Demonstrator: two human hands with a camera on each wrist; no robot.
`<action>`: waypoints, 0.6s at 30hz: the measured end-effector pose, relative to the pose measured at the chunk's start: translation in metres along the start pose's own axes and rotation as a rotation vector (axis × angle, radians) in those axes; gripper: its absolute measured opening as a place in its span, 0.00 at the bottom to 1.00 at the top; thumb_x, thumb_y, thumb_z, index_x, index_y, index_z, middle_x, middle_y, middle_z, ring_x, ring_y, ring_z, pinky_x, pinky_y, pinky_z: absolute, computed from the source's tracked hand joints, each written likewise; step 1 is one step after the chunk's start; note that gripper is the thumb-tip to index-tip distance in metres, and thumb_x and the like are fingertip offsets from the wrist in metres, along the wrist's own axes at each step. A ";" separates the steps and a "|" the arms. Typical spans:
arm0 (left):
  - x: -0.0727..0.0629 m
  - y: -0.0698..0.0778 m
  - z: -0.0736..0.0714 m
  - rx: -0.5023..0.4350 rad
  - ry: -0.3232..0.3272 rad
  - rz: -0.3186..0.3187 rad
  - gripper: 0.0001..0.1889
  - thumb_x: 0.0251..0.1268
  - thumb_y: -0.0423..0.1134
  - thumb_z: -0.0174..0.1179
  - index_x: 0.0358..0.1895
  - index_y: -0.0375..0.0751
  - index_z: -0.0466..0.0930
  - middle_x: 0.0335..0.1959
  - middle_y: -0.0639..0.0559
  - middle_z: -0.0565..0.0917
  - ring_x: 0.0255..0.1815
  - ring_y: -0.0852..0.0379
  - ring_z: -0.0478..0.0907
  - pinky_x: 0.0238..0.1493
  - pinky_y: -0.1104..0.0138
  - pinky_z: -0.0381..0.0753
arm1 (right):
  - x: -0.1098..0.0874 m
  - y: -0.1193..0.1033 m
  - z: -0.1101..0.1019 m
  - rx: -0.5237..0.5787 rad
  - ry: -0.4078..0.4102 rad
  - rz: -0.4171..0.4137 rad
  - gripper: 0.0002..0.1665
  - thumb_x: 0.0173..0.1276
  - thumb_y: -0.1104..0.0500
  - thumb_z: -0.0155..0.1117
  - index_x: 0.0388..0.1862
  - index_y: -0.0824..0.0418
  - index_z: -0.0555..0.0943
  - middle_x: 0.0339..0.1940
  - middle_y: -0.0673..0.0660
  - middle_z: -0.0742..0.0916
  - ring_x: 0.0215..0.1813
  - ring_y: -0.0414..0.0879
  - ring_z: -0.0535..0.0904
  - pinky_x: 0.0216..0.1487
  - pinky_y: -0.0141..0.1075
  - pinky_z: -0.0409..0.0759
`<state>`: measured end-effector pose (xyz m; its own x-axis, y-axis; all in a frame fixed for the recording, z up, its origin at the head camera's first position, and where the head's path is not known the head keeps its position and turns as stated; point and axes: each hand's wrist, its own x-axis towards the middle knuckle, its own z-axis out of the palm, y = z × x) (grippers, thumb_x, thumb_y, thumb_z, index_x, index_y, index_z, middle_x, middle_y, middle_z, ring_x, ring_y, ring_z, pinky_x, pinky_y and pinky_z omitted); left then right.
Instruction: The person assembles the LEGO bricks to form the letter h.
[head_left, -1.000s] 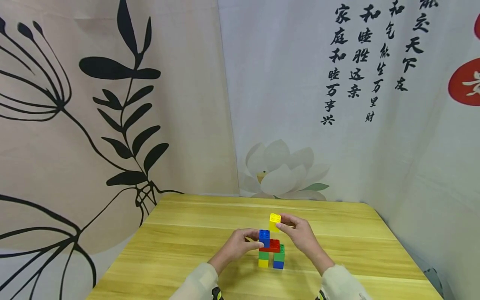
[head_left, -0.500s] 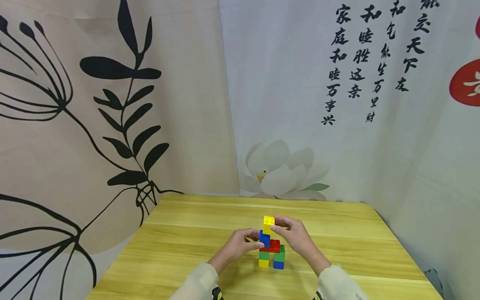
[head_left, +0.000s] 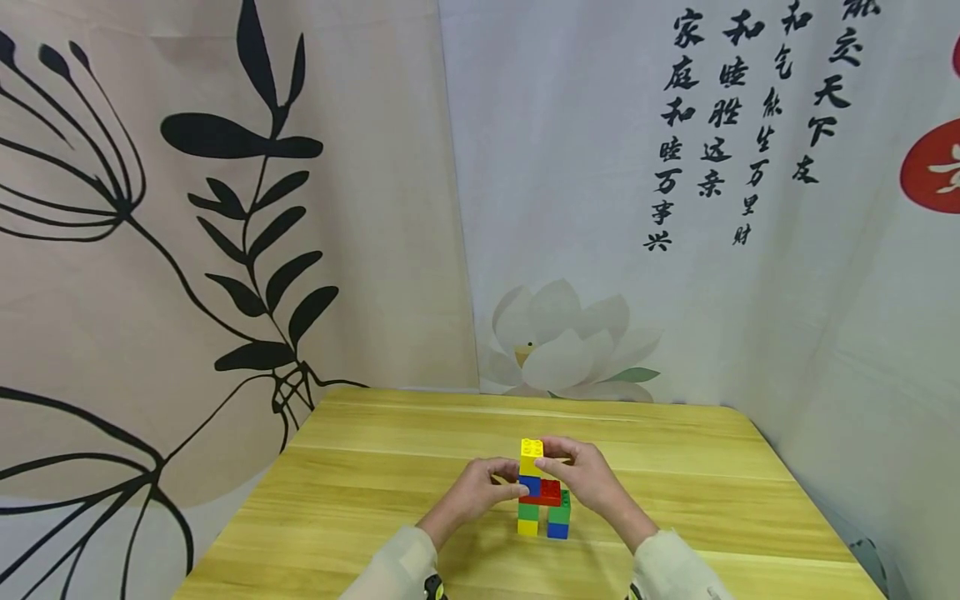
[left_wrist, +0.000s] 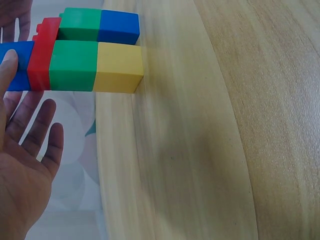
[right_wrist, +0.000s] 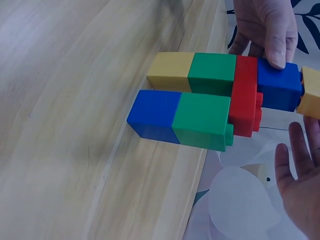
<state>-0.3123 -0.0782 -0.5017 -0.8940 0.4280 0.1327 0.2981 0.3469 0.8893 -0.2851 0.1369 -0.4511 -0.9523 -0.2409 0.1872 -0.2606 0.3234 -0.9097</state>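
A small tower of toy building blocks stands on the table. My left hand pinches the upper blue block, thumb on its near face. From the right side, my right hand grips a yellow block directly above that blue one; in the right wrist view, a thin seam with studs shows between them. Under the blue block lies a wider red block. It bridges two columns: a green block over a yellow block, and a green block over a blue block.
The wood-grain table extends around the tower on all sides. Behind it hangs a fabric backdrop with dark plant prints, a pale lotus and lettering.
My right hand has carried the yellow block left and down, from beside and above the upper blue block to right on top of it. My left hand keeps its grip unmoved.
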 end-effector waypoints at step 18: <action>0.000 0.002 0.002 -0.008 0.001 0.002 0.14 0.64 0.46 0.68 0.51 0.49 0.86 0.40 0.61 0.85 0.43 0.55 0.79 0.44 0.62 0.79 | 0.003 0.001 -0.004 -0.175 -0.034 -0.058 0.22 0.68 0.50 0.69 0.58 0.56 0.82 0.50 0.51 0.86 0.53 0.52 0.78 0.57 0.56 0.75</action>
<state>-0.3108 -0.0763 -0.5007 -0.8938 0.4277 0.1347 0.2970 0.3397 0.8924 -0.2887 0.1405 -0.4503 -0.9299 -0.2936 0.2217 -0.3410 0.4620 -0.8187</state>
